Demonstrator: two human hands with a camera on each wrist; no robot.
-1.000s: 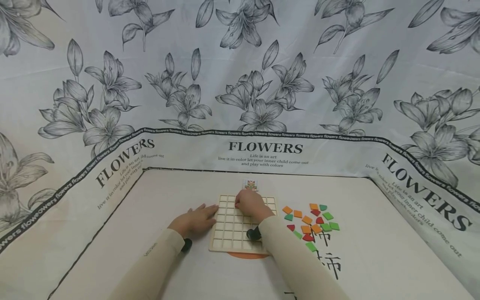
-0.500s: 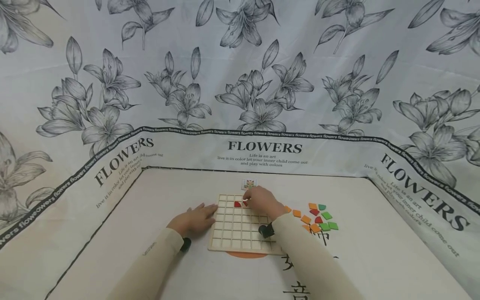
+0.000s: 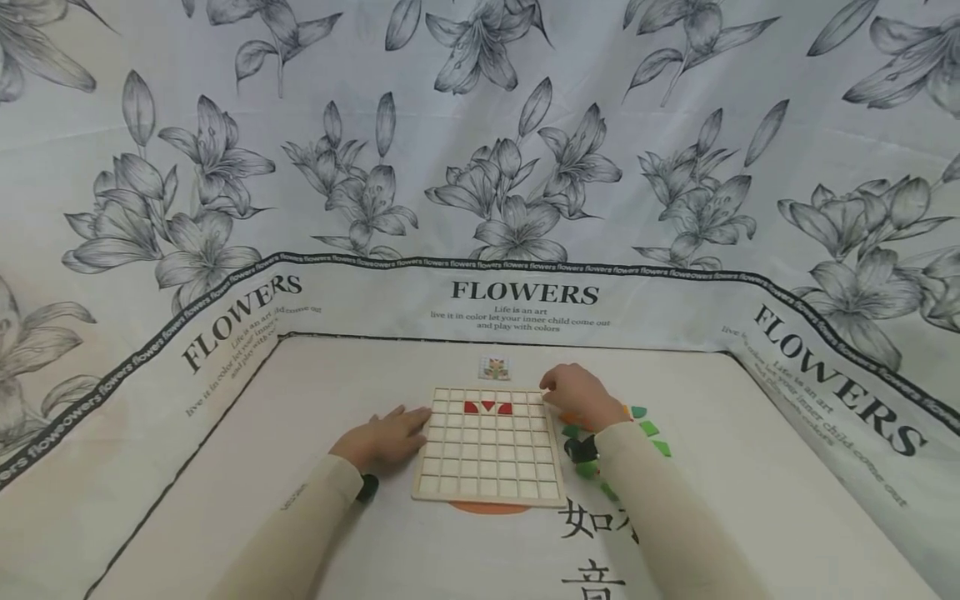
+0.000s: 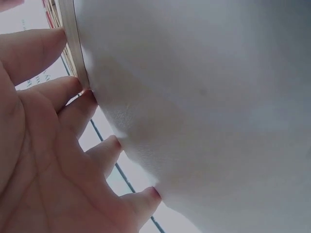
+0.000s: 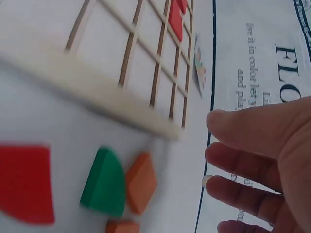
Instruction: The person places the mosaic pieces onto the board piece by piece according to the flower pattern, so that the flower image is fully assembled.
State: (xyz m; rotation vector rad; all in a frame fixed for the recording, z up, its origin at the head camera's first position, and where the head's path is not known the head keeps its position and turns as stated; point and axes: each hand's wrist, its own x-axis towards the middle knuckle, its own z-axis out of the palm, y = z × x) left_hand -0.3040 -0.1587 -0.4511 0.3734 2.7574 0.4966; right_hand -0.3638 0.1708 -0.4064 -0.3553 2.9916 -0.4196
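A wooden grid board (image 3: 489, 454) lies flat on the table. In its second row from the back sit three red pieces (image 3: 488, 407), side by side in neighbouring cells. My left hand (image 3: 380, 437) rests by the board's left side, its fingertips against the edge in the left wrist view. Past the board's right back corner, my right hand (image 3: 581, 396) is raised over the table. In the right wrist view its thumb and fingers (image 5: 243, 160) are apart, holding nothing. Below it lie a dark green piece (image 5: 104, 184), an orange diamond (image 5: 141, 183) and a red piece (image 5: 24, 183).
Behind the board lies a small card (image 3: 495, 368) with a coloured pattern. Loose green pieces (image 3: 648, 428) and others lie right of the board, partly hidden by the right arm. An orange shape (image 3: 487, 507) shows under the board's front edge. A flower-printed cloth (image 3: 525, 308) walls the table.
My right hand has moved right, off the board. A second and then a third red piece have come to lie beside the first. The left hand has stayed at the board's edge.
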